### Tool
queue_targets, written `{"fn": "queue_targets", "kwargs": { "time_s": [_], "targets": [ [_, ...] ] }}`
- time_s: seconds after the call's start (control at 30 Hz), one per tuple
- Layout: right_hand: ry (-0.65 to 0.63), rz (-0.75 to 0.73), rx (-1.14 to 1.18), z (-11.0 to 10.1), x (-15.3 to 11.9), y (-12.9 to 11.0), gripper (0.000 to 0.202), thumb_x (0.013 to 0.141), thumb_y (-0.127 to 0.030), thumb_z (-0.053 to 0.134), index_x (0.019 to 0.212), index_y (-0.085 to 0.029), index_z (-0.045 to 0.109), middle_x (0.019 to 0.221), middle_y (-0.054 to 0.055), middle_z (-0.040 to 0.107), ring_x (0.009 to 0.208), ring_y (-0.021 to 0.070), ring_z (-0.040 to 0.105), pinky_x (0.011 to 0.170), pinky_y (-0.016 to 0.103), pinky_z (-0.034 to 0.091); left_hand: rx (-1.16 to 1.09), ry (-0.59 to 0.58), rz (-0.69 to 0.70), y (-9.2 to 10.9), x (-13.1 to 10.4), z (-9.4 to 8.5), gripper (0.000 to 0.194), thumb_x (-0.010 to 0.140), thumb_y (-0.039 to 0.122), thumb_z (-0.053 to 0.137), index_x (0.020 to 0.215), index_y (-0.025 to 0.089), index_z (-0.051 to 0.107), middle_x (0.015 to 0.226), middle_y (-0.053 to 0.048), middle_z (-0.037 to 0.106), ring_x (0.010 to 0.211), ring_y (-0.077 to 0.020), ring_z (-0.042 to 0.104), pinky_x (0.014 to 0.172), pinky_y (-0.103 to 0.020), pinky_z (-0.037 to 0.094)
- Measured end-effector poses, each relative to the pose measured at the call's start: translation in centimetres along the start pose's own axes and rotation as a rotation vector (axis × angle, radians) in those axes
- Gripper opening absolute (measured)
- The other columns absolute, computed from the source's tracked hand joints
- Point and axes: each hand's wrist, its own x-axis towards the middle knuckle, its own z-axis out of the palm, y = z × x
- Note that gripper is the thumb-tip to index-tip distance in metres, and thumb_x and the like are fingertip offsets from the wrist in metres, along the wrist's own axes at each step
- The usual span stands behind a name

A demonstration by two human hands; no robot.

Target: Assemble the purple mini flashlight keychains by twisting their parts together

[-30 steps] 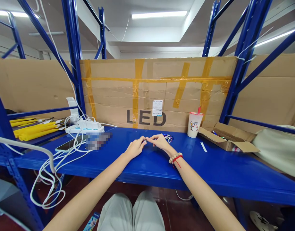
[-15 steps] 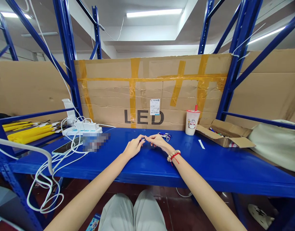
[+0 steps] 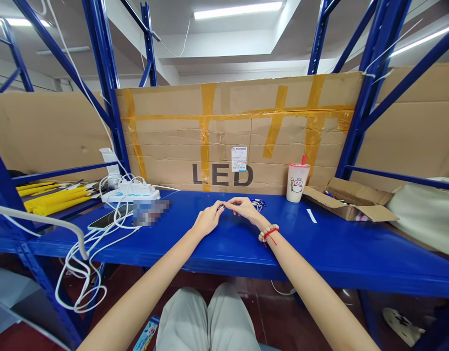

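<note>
Apparently, the left hand [image 3: 207, 219] pinches a small item [image 3: 221, 206] at the worktop's [image 3: 235, 248] far middle; whether the right hand [image 3: 243, 208] grips it too is unclear. A loose pinch could drop it. The right hand partly blocks metal pieces [image 3: 259, 204]; cup [image 3: 296, 183] and box [image 3: 341, 210] sit right, cables [image 3: 45, 216] left.

Standing on the tabletop [image 3: 356, 261], the cup [image 3: 297, 187]. Behind the cup, the cardboard panel [image 3: 166, 141]. Just right of the cup, the open carton [image 3: 378, 213]; farther right, the bag [image 3: 425, 212]. In front and slightly right of the cup, the paper strip [image 3: 311, 216]. Left of the cup, in order: the small pile [image 3: 259, 204], right hand [image 3: 244, 208], left hand [image 3: 209, 218], and, well apart, the power strip [image 3: 146, 195].
</note>
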Motion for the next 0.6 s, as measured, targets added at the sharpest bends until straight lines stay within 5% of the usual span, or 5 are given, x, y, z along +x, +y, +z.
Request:
{"fn": "queue_targets", "kwargs": {
  "time_s": [0.2,0.6],
  "targets": [
    [-0.034,-0.080,-0.003,-0.22,-0.02,0.02,0.042,0.062,-0.044,0.067,0.089,-0.013,0.068,0.079,0.006,0.064,0.047,0.0059,0.046,0.039,0.018,0.032,0.001,-0.001,-0.059,-0.49,0.25,0.34,0.029,0.093,0.034,0.023,0.114,0.025,0.041,0.086,-0.002,0.062,0.086,-0.0185,0.060,0.067,-0.025,0.042],
    [-0.038,-0.186,-0.092,-0.52,-0.13,0.35,0.036,0.058,-0.043,0.070,0.074,-0.011,0.068,0.082,0.008,0.064,0.044,0.0064,0.049,0.043,0.021,0.041,-0.034,-0.076,0.023,-0.88,0.08,0.52,0.029,0.093,0.036,0.024,0.109,0.025,0.045,0.087,-0.001,0.062,0.084,-0.0195,0.060,0.066,-0.026,0.042]
  ]
}}
